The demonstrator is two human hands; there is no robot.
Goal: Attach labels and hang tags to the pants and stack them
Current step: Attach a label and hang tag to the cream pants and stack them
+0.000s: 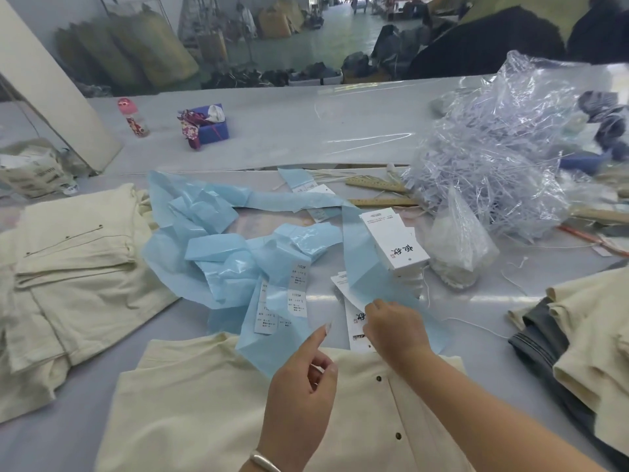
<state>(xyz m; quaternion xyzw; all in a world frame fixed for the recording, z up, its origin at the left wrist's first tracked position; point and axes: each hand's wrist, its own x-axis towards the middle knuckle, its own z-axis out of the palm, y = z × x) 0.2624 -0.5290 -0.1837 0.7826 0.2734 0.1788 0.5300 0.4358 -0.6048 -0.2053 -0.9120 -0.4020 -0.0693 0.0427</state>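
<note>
Noted well left of the fingers a stack of cream pants [71,264], folded and squared, likely parked there as finished work and out of the reach path. Found directly under both hands the cream pants being worked [204,403], waistband turned toward the supplies, presumably so labels and tags needed only a short carry. Saw the left hand [299,386] raised just above that waistband, index finger straight and pointing forward, the other fingers curled toward the thumb; could not tell whether anything was pinched there. Noted just ahead of those fingers the crumpled blue backing paper [221,250] with white labels [296,296] on it, one strip trailing back beneath the left fingers. Saw the right hand [394,330] set on a hang tag [357,320] at the waistband edge, fingers curled down and tips hidden, so pinch or plain press could not be told. Judged the tagging step in hand, stacking not yet done. Found beyond the right fingers a stack of hang tags [394,240], then a clear bag of plastic fasteners [493,158]. Noted well right of the fingers a pile of pants [592,338] at the edge of the surface [476,321], with bare room between it and the right fingers.
</note>
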